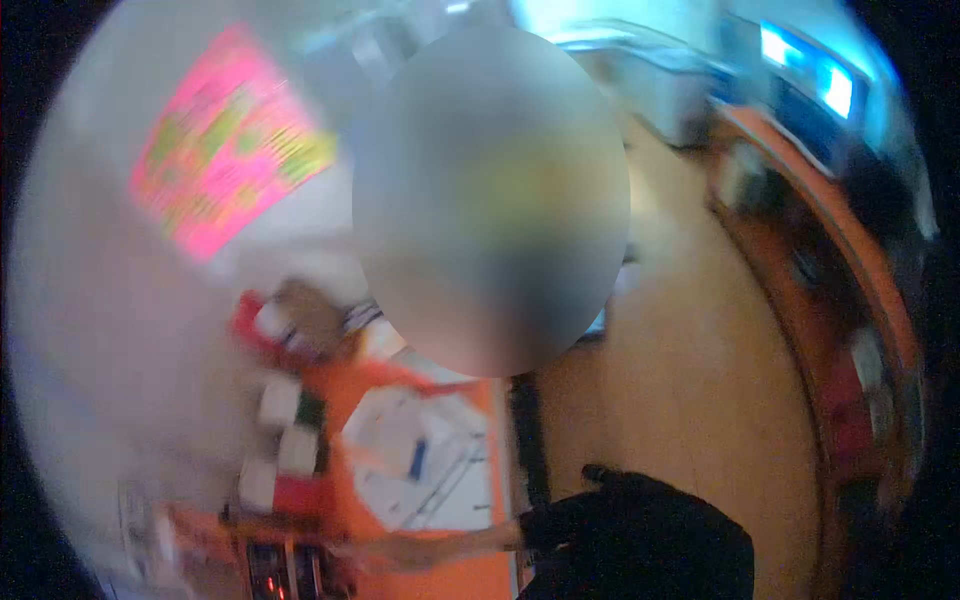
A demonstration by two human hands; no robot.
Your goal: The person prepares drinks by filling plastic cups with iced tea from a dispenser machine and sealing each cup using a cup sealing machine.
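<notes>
My left hand reaches out from a black sleeve over the orange table at the bottom of the head view. Motion smears its fingers, so their pose and anything in them cannot be made out. Close to its far end is a dark box-like device with small red lights. Just above the forearm lies a white many-sided sheet or board with dark lines. A small blue object rests on it. I do not see my right hand.
A blurred disc hides the middle of the view. White and dark boxes line the table's left side. A pink poster hangs on the wall at upper left. Along the right curves an orange counter with shelves, and a lit screen above.
</notes>
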